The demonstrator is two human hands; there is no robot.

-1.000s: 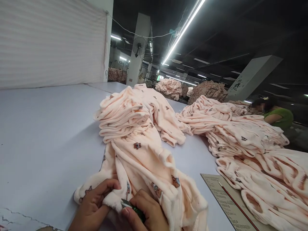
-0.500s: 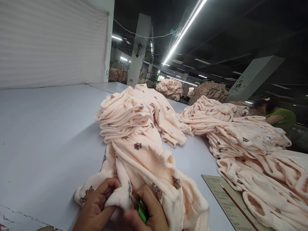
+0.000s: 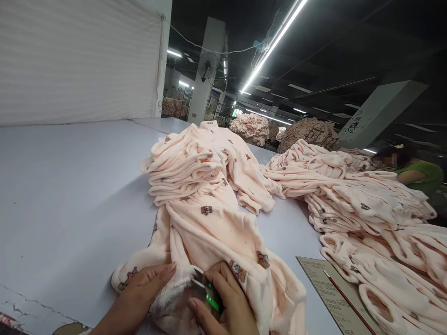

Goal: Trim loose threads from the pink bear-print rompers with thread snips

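Observation:
A pale pink fleece garment (image 3: pixel 209 232) with a bear print lies in front of me, its near end bunched up on the table. At its near edge, my left hand (image 3: pixel 145 291) pinches the fabric between thumb and fingers. My right hand (image 3: pixel 226 298) is wrapped round green-and-black thread snips (image 3: pixel 212 298). The snips' blades point up and left, apart at the tips, close to the seam edge of the fabric. Directly beyond sits a stack of folded pink fleece (image 3: pixel 185 172).
Heaps of similar pink garments (image 3: pixel 366 195) cover the right side of the table (image 3: pixel 70 200). A printed board (image 3: pixel 321 284) with a red pencil (image 3: pixel 344 298) lies near them. A co-worker in a green top (image 3: pixel 424 177) is at the far right. Larger garment piles (image 3: pixel 249 128) stand behind.
The fabric edge between my hands has been turned, so its inner side and seam now show. My left hand has flattened along it; the snips' blades have come into clear view. The camera has shifted slightly.

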